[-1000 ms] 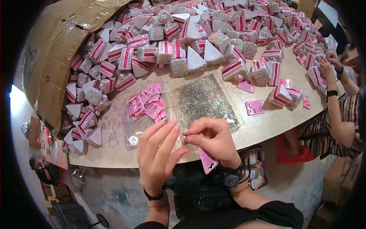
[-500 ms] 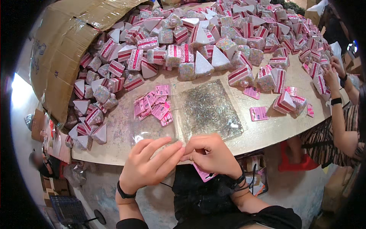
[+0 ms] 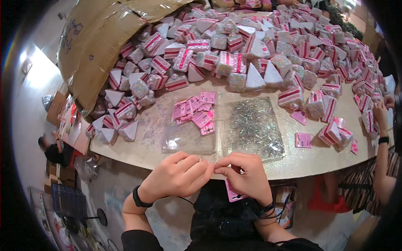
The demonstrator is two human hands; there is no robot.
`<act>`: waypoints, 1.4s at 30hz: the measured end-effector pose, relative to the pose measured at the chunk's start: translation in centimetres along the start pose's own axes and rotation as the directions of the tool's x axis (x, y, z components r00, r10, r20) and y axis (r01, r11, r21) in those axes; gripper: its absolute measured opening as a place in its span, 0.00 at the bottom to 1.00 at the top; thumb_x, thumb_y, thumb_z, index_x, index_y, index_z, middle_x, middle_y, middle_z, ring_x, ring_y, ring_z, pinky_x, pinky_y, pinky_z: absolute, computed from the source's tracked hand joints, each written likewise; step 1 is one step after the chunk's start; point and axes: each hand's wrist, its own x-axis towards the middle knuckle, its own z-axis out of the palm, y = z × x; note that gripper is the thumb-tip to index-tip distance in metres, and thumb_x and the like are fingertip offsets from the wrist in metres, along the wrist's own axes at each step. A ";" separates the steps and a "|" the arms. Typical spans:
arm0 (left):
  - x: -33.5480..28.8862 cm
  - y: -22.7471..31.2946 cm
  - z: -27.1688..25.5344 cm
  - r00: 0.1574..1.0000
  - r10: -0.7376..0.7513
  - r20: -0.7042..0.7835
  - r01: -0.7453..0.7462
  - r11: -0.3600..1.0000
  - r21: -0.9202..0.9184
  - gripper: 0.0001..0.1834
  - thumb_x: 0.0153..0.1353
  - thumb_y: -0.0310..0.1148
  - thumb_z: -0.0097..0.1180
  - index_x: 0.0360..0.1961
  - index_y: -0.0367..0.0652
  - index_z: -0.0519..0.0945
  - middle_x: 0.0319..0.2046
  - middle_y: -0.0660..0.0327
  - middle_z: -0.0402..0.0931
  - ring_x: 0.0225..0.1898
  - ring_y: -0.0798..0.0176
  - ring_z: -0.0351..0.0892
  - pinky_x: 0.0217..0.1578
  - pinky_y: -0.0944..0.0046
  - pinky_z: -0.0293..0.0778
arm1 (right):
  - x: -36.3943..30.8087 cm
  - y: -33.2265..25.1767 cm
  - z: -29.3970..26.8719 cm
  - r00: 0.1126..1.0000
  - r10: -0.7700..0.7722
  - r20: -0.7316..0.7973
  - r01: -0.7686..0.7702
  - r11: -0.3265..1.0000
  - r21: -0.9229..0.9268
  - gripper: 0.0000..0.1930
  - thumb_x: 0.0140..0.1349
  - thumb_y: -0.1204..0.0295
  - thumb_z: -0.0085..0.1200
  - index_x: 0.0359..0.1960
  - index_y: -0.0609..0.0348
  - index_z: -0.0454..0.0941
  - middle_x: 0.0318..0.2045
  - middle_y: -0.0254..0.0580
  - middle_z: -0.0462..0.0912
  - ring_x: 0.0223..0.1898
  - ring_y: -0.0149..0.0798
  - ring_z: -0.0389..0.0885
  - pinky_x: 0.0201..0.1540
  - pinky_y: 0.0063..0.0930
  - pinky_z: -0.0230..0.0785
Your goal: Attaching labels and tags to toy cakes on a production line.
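Head view shows the left hand (image 3: 178, 178) and right hand (image 3: 245, 175) drawn back from the table edge, fingertips pinched together, pink card (image 3: 233, 194) still under the right palm.

A brown cardboard sheet (image 3: 90, 54) leans over the heap of wedge-shaped pink-striped boxes (image 3: 268, 50) on the round table (image 3: 138, 152). A clear bag of glittery bits (image 3: 251, 125) lies near its front edge. Another person's arm (image 3: 382, 138) reaches in at the right.

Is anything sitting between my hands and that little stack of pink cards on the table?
Nothing visible. Left hand and right hand are at the table edge; only flat clear bags lie before the pink cards.
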 end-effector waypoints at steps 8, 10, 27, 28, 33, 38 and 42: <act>-1.4 0.0 1.9 0.907 -0.419 -0.034 0.364 0.823 -0.437 0.04 0.51 0.27 0.56 0.23 0.42 0.73 0.21 0.66 0.68 0.21 0.67 0.71 0.21 0.69 0.66 | 0.5 1.2 1.6 0.930 -0.365 0.044 0.366 0.907 -0.208 0.12 0.52 0.79 0.60 0.40 0.59 0.80 0.28 0.41 0.79 0.27 0.42 0.79 0.27 0.30 0.71; -1.3 0.3 2.1 0.810 -0.586 0.030 0.462 0.606 -0.647 0.06 0.53 0.27 0.55 0.22 0.41 0.71 0.19 0.66 0.67 0.19 0.70 0.69 0.19 0.69 0.64 | 0.3 1.7 1.8 0.928 -0.365 0.080 0.374 0.897 -0.235 0.13 0.51 0.80 0.61 0.40 0.60 0.80 0.30 0.40 0.79 0.26 0.41 0.80 0.26 0.30 0.71; -9.8 -9.7 1.6 0.261 -0.960 0.103 0.782 0.148 -0.605 0.16 0.58 0.38 0.62 0.40 0.36 0.79 0.36 0.59 0.79 0.36 0.66 0.77 0.36 0.66 0.73 | 1.4 2.8 2.9 0.921 -0.348 -0.177 0.318 0.932 -0.174 0.10 0.43 0.87 0.58 0.28 0.60 0.80 0.21 0.35 0.77 0.21 0.26 0.69 0.21 0.17 0.58; -11.7 -10.5 2.7 0.194 -0.973 -0.128 0.955 0.217 -0.202 0.24 0.56 0.42 0.63 0.45 0.34 0.75 0.41 0.54 0.77 0.40 0.59 0.77 0.39 0.60 0.73 | 1.5 2.9 2.5 0.888 -0.415 -0.200 0.370 0.901 -0.226 0.11 0.42 0.88 0.57 0.27 0.60 0.80 0.21 0.35 0.76 0.23 0.28 0.70 0.23 0.18 0.59; -17.4 -11.7 5.8 -0.100 -0.972 -0.213 0.951 -0.157 0.265 0.41 0.47 0.51 0.68 0.52 0.32 0.63 0.40 0.40 0.72 0.49 0.43 0.74 0.45 0.51 0.73 | 1.6 3.2 1.5 0.875 -0.422 -0.240 0.361 0.896 -0.258 0.12 0.37 0.86 0.59 0.26 0.57 0.80 0.19 0.32 0.76 0.28 0.37 0.68 0.34 0.28 0.61; -19.1 -11.6 7.0 -0.135 -0.986 -0.099 0.990 -0.137 0.012 0.36 0.48 0.43 0.66 0.50 0.33 0.61 0.40 0.39 0.72 0.45 0.42 0.76 0.43 0.52 0.73 | 1.7 3.3 1.3 0.880 -0.408 -0.244 0.356 0.906 -0.231 0.11 0.38 0.86 0.58 0.25 0.57 0.80 0.19 0.33 0.75 0.32 0.39 0.72 0.38 0.29 0.64; -17.8 -9.1 6.4 0.016 -0.951 -0.310 0.986 0.066 -0.152 0.34 0.46 0.33 0.65 0.50 0.37 0.59 0.43 0.42 0.73 0.45 0.43 0.75 0.42 0.52 0.72 | 1.4 3.6 1.5 0.886 -0.378 -0.269 0.340 0.923 -0.179 0.11 0.40 0.87 0.56 0.26 0.59 0.80 0.20 0.36 0.76 0.40 0.44 0.78 0.46 0.36 0.69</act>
